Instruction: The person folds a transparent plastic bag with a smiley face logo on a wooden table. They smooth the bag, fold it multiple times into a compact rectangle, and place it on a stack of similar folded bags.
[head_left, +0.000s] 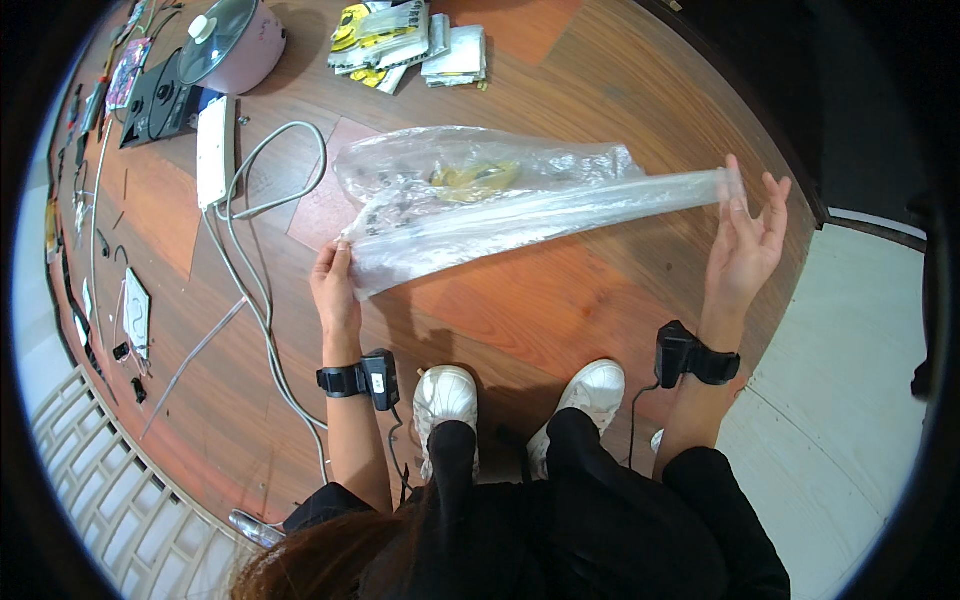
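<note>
A large clear plastic bag (480, 195) stretches across in front of me, with dark print and a yellow patch showing on or through it. Its near side is gathered into a long, flattened band that runs between my hands. My left hand (337, 281) pinches the band's left end, thumb on top. At the right end, the band overlaps the fingertips of my right hand (746, 240), which holds it out taut while its other fingers spread apart. The rest of the bag lies loose and crumpled beyond the band.
Flat plastic packets (405, 41) lie in piles at the far side of the wood-patterned floor. To the left are a pink pot (244, 52) with a glass lid, a white power strip (217, 150) with looping cable, and scattered tools. A white lattice rack (112, 480) stands lower left.
</note>
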